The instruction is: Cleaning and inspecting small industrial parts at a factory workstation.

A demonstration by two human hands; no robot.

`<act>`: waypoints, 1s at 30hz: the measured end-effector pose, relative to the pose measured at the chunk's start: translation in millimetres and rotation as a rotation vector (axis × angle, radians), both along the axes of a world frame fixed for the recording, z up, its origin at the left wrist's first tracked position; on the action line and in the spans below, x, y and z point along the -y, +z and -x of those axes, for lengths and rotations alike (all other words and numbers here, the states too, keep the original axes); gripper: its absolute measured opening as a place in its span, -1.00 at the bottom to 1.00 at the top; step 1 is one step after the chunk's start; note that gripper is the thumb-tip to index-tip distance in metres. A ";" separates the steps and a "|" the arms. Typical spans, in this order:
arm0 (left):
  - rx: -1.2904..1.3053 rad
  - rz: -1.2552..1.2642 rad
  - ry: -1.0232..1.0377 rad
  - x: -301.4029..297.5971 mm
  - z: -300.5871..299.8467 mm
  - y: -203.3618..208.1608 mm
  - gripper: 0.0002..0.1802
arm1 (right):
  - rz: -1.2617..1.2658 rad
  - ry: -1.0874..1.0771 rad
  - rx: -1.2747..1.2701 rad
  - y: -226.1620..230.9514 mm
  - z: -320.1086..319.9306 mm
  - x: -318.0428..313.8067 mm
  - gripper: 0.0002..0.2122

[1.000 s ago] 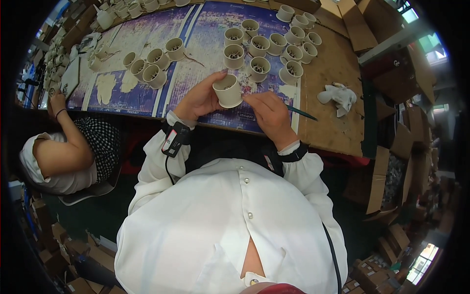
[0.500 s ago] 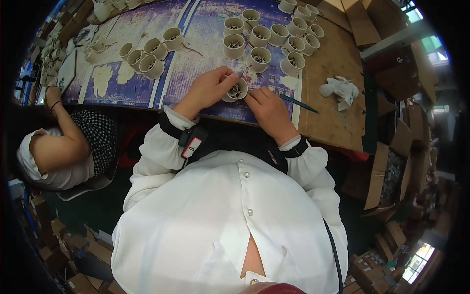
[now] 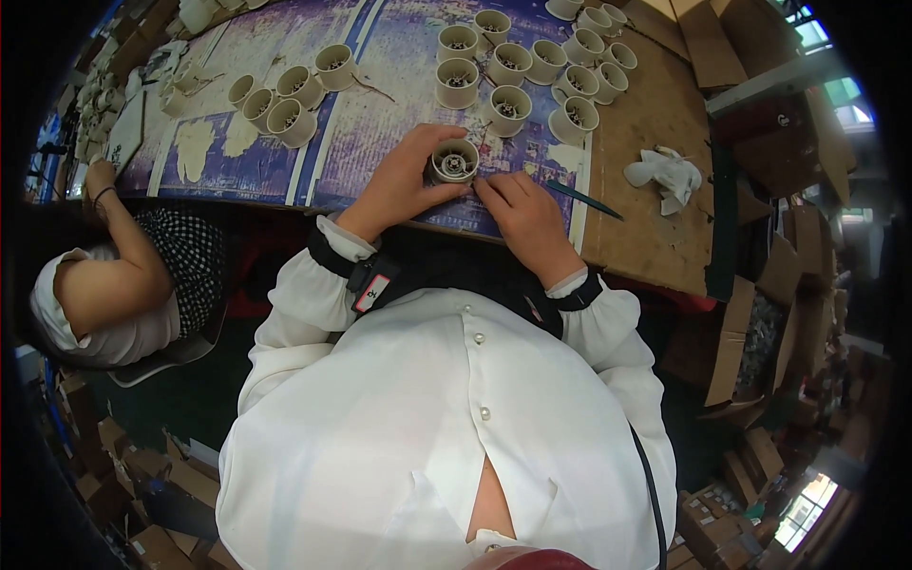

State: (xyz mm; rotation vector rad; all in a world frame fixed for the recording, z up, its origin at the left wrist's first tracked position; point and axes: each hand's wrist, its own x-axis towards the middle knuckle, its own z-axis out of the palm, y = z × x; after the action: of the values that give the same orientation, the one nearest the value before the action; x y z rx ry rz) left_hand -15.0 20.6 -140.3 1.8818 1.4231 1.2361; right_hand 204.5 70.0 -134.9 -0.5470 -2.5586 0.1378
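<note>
While the left hand (image 3: 404, 180) curves partly closed around the left side of a small cream-coloured cylindrical cup (image 3: 455, 175), its thumb lies along the near side and its fingers lie along the far side. The cup is positioned just above the centre of the frame, with its mouth facing the camera and a round, spoked part visible inside. Whether its base touches the surface below cannot be told. The right hand (image 3: 527, 214) is positioned to the right of the cup, fingers bent and fingertips at the cup's lower right edge; whether they grip anything cannot be told.

Beneath the hands is a worn purple-and-white printed sheet (image 3: 380, 142). To the right of the right hand, a thin teal strip (image 3: 594, 202) lies diagonally across the sheet's edge onto a brown board (image 3: 646, 247). A crumpled white cloth (image 3: 667, 179) rests on this board, right of centre.

At the upper centre and upper right stands a group of similar cream cups (image 3: 458, 90) containing small parts. Five more cream cups (image 3: 291, 126) stand at the upper left. At the left edge, a seated person (image 3: 119, 285) has one arm extended toward the table.
</note>
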 end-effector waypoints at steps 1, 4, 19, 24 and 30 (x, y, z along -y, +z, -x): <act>0.001 0.002 -0.001 -0.2 -0.3 -0.4 -0.29 | -0.003 -0.001 -0.006 -0.6 -0.9 0.8 -0.71; -0.056 -0.039 0.016 -0.6 -2.5 0.7 -0.26 | -0.036 -0.013 -0.004 2.3 -0.6 1.9 -0.71; -0.181 -0.156 0.303 -6.2 -30.5 -8.7 -0.37 | 0.179 -0.100 -0.095 13.4 -32.1 3.4 -0.73; -0.163 -0.137 0.316 -1.6 -19.9 -7.1 -0.36 | 0.168 -0.291 0.035 24.8 -83.1 -23.1 -0.77; -0.155 -0.153 0.308 -1.6 -16.6 -10.8 -0.37 | 0.251 -0.398 0.210 24.4 -81.2 -25.7 -0.77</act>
State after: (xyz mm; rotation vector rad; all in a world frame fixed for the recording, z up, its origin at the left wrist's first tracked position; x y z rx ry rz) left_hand 1.6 22.2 -151.1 1.9470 1.8005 1.3996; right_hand 285.8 95.7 -110.5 -1.2103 -2.5856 0.2742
